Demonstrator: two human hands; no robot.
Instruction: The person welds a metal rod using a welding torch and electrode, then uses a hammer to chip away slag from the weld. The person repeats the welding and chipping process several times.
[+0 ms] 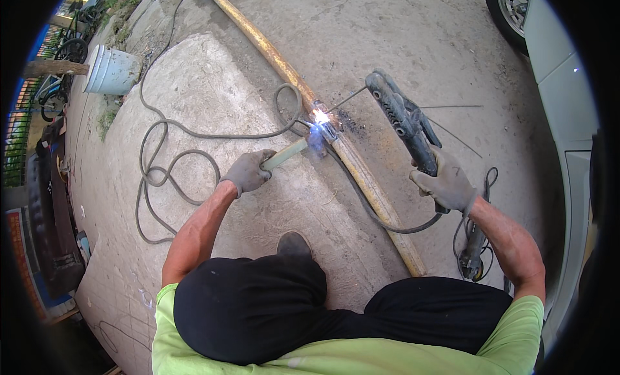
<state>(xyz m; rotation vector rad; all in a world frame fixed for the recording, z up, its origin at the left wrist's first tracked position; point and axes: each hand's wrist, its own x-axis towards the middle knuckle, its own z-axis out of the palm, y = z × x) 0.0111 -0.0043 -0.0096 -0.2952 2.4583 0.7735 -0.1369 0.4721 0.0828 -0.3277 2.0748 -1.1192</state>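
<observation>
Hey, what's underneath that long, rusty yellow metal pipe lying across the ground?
Gray concrete ground shows on both sides of the pipe, with a dark flexible cable running partly alongside. Whatever lies directly beneath is covered by the pipe itself, so I can't tell.

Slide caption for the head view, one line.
Grey-gloved left hand holds a flat pale-green bar; right hand grips a black electrode holder, bright arc at rusty yellow pipe.

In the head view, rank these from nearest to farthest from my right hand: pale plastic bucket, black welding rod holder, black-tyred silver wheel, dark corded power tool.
From your gray-gloved right hand:
1. Rod holder, gripped in it.
2. Power tool, on the floor, lower right.
3. Wheel, upper right.
4. Bucket, upper left.
</observation>
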